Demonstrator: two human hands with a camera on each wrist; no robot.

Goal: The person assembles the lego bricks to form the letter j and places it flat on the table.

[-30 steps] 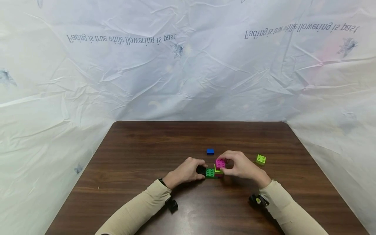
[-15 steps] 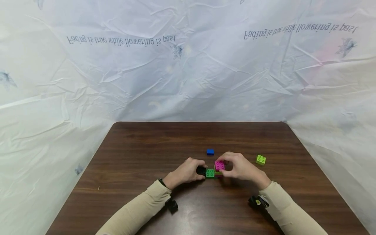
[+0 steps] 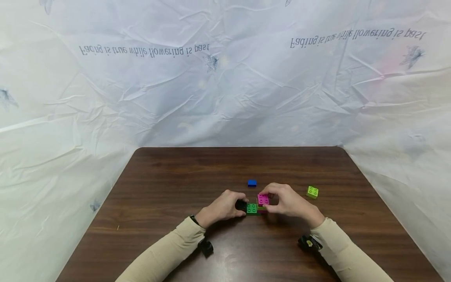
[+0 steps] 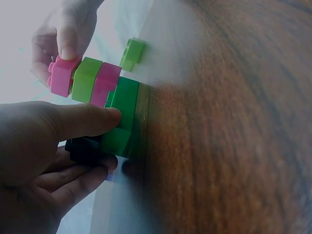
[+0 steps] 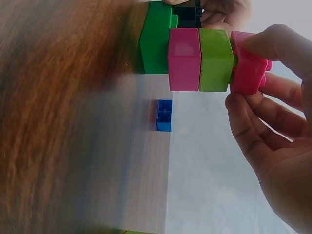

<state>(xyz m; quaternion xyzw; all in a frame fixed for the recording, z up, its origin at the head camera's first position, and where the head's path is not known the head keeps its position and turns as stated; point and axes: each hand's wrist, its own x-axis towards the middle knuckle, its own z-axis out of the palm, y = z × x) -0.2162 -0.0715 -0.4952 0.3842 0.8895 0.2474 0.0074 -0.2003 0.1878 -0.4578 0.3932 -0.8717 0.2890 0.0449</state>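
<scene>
Right wrist view: the right hand (image 5: 286, 158) pinches the upper pink brick (image 5: 249, 68) between its fingers directly over the lime brick (image 5: 216, 61), a thin gap between; leftward, the left hand (image 3: 222, 204) grips the black brick (image 4: 84, 150) and green base (image 4: 127, 97)

The dark wood-grained table (image 3: 169, 176), rounded at its far corners, carries a green brick (image 3: 251, 209) (the base of a small stack (image 5: 216, 60)) around the middle, a blue brick (image 3: 251, 183) farther off, and a lime brick (image 3: 312, 192) to the right.
</scene>
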